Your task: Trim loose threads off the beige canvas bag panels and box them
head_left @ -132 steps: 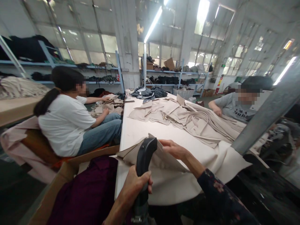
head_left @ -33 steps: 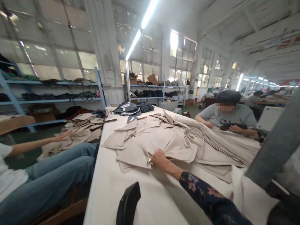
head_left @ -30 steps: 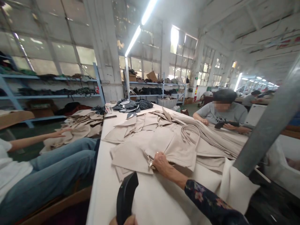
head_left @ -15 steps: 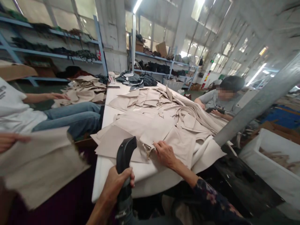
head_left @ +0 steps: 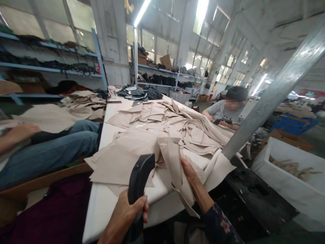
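Observation:
My left hand [head_left: 129,210] is wrapped round a black bent nozzle [head_left: 140,173], its angled end pointing up over the table's near edge. My right hand [head_left: 189,167] grips a beige fabric piece [head_left: 171,159] from its right side, with the fingertips partly hidden behind it. That piece stands raised and folded, a narrow flap hanging past the table edge. Flat beige panels [head_left: 116,166] lie stacked left of the nozzle. More beige pieces and long strips [head_left: 210,125] are heaped behind on the white table [head_left: 98,200].
At left, a seated co-worker's hand [head_left: 22,132] is beside a beige sheet [head_left: 50,117]. Another person [head_left: 232,105] works across the table. A slanted metal post [head_left: 269,88] rises at right, near a white bin [head_left: 261,159] of scraps. Dark cloth [head_left: 139,92] lies at the far end.
My right hand has lifted a beige piece upright from the near table edge. The nozzle stays in my left hand. The co-worker's sheet at left has moved back and away. The view has shifted slightly right.

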`<state>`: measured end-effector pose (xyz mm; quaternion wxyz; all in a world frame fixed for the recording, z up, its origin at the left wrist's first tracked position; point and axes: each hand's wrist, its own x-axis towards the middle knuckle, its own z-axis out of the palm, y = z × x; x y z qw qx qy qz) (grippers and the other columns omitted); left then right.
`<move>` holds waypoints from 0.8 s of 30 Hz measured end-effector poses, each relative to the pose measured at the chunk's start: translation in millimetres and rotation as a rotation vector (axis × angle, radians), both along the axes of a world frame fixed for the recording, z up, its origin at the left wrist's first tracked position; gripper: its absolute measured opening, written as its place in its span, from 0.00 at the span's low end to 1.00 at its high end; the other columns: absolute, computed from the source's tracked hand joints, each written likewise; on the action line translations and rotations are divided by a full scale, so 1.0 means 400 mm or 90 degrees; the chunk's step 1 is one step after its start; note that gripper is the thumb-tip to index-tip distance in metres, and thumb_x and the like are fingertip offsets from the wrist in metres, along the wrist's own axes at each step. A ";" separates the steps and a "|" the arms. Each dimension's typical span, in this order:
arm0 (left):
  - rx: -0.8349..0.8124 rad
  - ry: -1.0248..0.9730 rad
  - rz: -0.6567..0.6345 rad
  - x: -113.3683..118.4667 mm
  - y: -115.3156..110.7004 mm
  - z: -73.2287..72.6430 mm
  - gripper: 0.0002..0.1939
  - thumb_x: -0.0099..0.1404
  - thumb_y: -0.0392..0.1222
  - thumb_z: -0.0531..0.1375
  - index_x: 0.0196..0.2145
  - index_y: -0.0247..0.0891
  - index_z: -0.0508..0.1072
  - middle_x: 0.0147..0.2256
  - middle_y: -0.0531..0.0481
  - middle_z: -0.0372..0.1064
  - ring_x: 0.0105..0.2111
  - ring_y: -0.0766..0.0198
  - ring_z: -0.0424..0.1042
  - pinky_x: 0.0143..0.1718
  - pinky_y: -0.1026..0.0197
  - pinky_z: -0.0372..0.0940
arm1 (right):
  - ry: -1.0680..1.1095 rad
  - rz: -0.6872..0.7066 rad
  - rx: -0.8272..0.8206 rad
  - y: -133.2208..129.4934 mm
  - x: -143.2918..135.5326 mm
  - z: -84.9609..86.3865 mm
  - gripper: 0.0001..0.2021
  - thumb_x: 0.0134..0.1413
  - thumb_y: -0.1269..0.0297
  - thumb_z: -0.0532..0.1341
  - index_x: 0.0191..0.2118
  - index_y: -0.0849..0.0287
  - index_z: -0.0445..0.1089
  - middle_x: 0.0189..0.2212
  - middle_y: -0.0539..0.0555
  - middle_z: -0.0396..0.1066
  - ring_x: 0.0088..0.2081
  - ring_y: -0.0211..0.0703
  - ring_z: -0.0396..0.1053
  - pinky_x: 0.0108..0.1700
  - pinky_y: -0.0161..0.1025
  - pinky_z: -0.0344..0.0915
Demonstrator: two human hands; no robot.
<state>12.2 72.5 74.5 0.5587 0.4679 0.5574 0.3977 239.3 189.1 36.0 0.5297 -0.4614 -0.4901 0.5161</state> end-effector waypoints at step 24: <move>-0.002 -0.052 -0.105 0.097 0.131 0.028 0.12 0.51 0.44 0.57 0.16 0.34 0.66 0.11 0.49 0.64 0.12 0.65 0.64 0.14 0.64 0.60 | -0.115 0.122 -0.067 -0.049 0.031 0.035 0.22 0.35 0.70 0.61 0.43 0.54 0.69 0.37 0.50 0.71 0.37 0.47 0.67 0.37 0.38 0.65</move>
